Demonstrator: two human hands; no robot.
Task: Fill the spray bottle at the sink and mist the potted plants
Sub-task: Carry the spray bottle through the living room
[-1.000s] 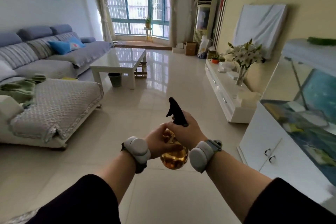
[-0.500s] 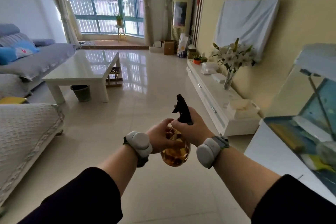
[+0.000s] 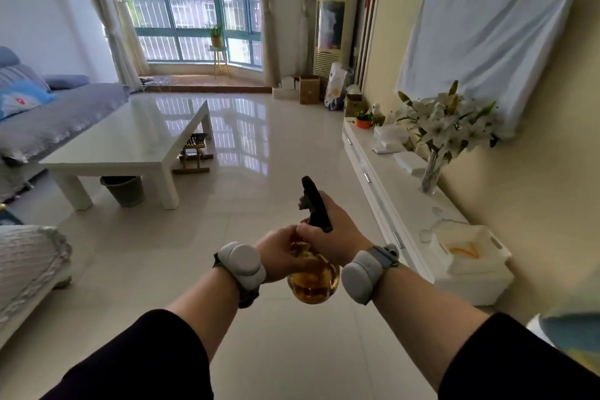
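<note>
An amber spray bottle (image 3: 313,284) is held above the tiled floor (image 3: 259,156), gripped round its body by the left hand (image 3: 279,253) and at its black head by the right hand (image 3: 339,237). Lilies in a vase (image 3: 443,127) and a small potted plant (image 3: 363,120) are seen on the white surface (image 3: 406,201) at the right.

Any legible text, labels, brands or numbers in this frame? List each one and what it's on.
No text can be read in this frame.
Spray bottle: no label visible.
Bag beside the air conditioner: coloured print, too blurred to read.
Blue cushion: cartoon picture, no words.
</note>
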